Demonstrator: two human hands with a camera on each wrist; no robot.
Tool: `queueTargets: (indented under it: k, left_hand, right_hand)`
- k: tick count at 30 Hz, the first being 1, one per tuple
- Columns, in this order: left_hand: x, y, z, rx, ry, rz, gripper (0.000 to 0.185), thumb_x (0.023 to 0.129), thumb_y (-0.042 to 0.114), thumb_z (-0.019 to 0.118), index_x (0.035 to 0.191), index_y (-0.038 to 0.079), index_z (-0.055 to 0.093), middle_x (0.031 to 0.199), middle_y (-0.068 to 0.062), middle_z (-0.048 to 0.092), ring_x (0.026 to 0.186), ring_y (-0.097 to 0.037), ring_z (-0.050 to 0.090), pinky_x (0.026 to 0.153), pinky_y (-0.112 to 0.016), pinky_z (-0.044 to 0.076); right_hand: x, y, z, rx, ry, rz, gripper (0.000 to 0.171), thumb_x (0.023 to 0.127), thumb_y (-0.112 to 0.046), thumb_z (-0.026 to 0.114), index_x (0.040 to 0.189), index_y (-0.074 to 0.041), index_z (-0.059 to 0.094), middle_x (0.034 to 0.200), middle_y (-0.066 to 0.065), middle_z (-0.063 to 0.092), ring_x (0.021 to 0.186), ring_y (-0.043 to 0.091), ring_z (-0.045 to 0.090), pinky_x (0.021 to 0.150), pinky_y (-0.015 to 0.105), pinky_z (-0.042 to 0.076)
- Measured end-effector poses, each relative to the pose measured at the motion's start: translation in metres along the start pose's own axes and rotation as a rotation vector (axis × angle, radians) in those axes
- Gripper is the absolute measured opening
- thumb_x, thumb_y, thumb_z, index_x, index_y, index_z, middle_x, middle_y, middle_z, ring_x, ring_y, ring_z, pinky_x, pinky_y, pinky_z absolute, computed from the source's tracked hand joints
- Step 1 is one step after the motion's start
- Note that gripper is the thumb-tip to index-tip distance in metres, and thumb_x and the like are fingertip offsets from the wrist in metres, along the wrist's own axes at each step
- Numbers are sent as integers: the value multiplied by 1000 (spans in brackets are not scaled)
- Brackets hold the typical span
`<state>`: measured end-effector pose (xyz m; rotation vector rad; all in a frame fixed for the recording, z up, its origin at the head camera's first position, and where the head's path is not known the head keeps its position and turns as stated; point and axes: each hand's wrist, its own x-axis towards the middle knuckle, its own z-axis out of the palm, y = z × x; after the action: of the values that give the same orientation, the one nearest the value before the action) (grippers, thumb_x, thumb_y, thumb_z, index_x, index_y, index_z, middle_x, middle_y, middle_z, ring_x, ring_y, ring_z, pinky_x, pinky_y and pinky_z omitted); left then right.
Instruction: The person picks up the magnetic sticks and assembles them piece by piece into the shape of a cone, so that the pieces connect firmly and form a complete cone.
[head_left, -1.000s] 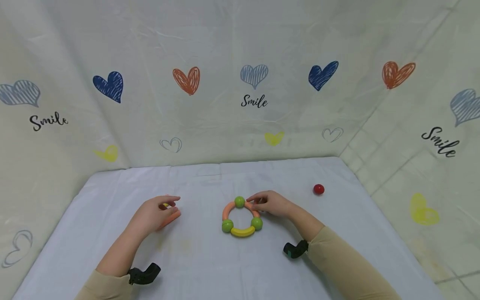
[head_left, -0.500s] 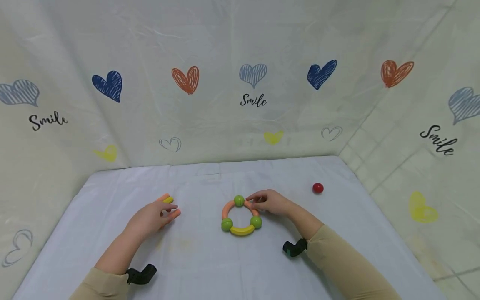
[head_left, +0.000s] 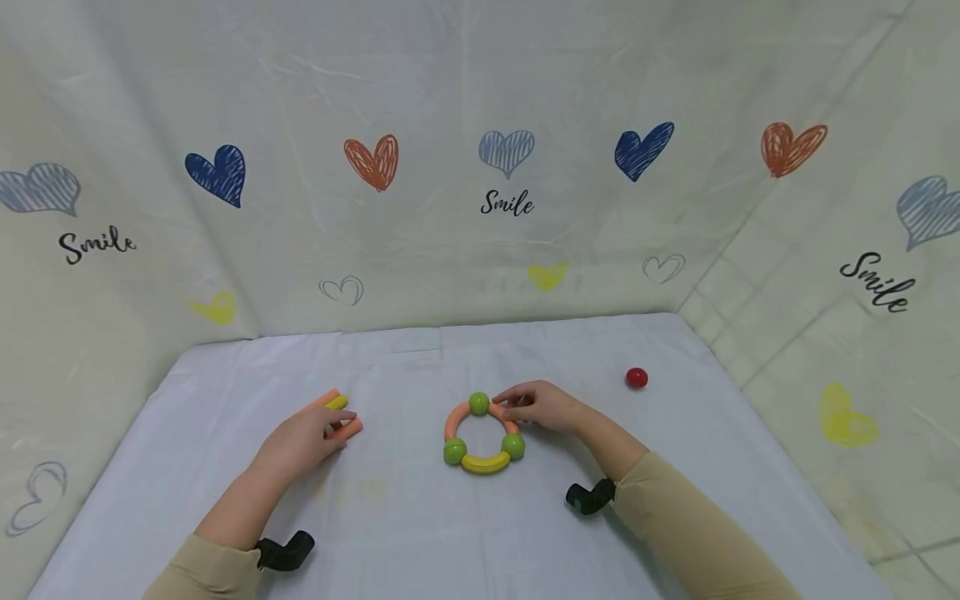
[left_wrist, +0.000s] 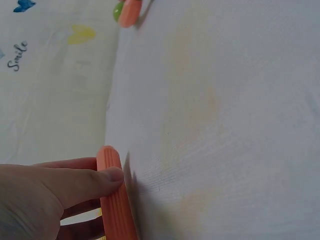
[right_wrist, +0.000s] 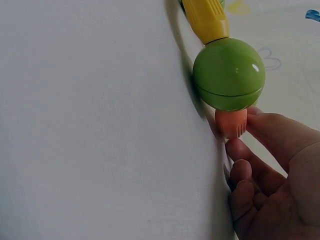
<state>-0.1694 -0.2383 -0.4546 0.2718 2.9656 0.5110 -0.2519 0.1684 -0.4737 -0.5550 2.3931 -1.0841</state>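
A: How much room do your hands have?

B: Plenty. Your left hand (head_left: 303, 439) sits well in from the left edge of the cloth (head_left: 420, 533), with bare cloth behind it and between it and the ring (head_left: 483, 435). Your right hand (head_left: 542, 407) has bare cloth to its right, out to the red ball (head_left: 637, 378), which lies well apart near the far right edge.

A: What are the hands doing?

B: Your left thumb and fingers pinch an orange stick (head_left: 347, 431) that lies just ahead of the palm; a yellow piece (head_left: 337, 402) and a second orange piece (head_left: 322, 400) lie just beyond the fingertips. Your right fingers pinch the ring's orange arc (right_wrist: 231, 123) on its right side, just below the top green ball (head_left: 479, 404).

A: Anything hard to make out?

B: In the left wrist view the orange stick (left_wrist: 114, 195) runs out of the bottom edge, so its near end is cut off. Your right hand covers most of the right arc from above. The right wrist view shows only one green ball (right_wrist: 229, 74) and a yellow end (right_wrist: 205, 19); the rest of the ring is out of frame.

A: Anything in the way?

B: Only the pieces ahead of your left fingers.
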Motion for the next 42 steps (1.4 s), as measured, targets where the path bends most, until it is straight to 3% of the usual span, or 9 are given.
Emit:
queueTargets:
  k: [6, 11, 16, 21, 24, 26, 33, 39, 42]
  left_hand:
    - [0, 1, 1, -36, 61, 10, 33, 95, 31, 67, 127, 23, 69, 135, -9, 60, 100, -21, 65, 79, -40, 47]
    - [0, 8, -2, -52, 99, 14, 33, 97, 44, 62, 125, 29, 70, 121, 1, 63, 85, -11, 58, 71, -33, 43]
    - [2, 18, -4, -76, 112, -5, 34, 96, 44, 63, 127, 31, 69, 109, 9, 66, 106, -18, 61, 77, -37, 44]
    - [7, 27, -2, -100, 140, -5, 37, 96, 43, 63, 132, 34, 66, 96, 11, 66, 103, -19, 63, 75, -42, 46]
    - [12, 33, -1, -98, 154, -29, 39, 96, 47, 61, 134, 41, 62, 98, 12, 68, 99, -16, 63, 63, -42, 41]
    - [15, 38, 0, -107, 155, -25, 40, 97, 46, 61, 136, 44, 59, 104, 12, 70, 103, -16, 63, 63, -39, 41]
    - [30, 63, 4, -285, 117, 3, 50, 96, 28, 66, 143, 41, 52, 122, 8, 67, 108, -17, 62, 83, -37, 52]
    - [45, 89, 9, -410, 105, -21, 53, 96, 27, 68, 143, 44, 51, 124, 7, 65, 112, -18, 63, 86, -39, 53]
    - [52, 103, 11, -472, 113, -1, 53, 95, 26, 69, 142, 44, 51, 125, 6, 65, 113, -18, 63, 87, -41, 53]
  right_hand:
    - [1, 1, 0, 7, -3, -1, 28, 93, -25, 70, 121, -21, 72, 94, -1, 62, 81, 17, 54, 70, 32, 45]
    - [1, 2, -1, 14, -12, 3, 28, 93, -25, 70, 121, -22, 72, 90, 0, 61, 80, 18, 52, 69, 32, 44]
    - [0, 2, -1, 28, -21, 7, 29, 93, -23, 70, 122, -22, 72, 89, 1, 60, 80, 18, 52, 68, 31, 43]
    - [0, 1, -2, 39, -23, 25, 29, 93, -21, 69, 122, -22, 71, 90, 2, 60, 80, 17, 52, 68, 31, 43]
    - [0, 2, -2, 39, -24, 37, 30, 93, -23, 70, 122, -23, 72, 90, 2, 61, 80, 17, 52, 67, 30, 43]
    - [1, 2, -2, 35, -23, 42, 30, 93, -25, 70, 123, -24, 72, 90, 2, 60, 79, 17, 52, 67, 29, 43]
    - [1, 2, -2, 38, -20, 45, 30, 92, -26, 71, 122, -24, 72, 90, 2, 60, 80, 17, 52, 67, 30, 43]
    - [0, 1, -2, 36, -20, 36, 29, 93, -26, 71, 122, -24, 72, 89, 2, 60, 79, 18, 51, 67, 31, 43]
    - [0, 0, -2, 33, -18, 38, 30, 92, -26, 71, 122, -24, 72, 89, 2, 60, 79, 18, 52, 68, 31, 43]
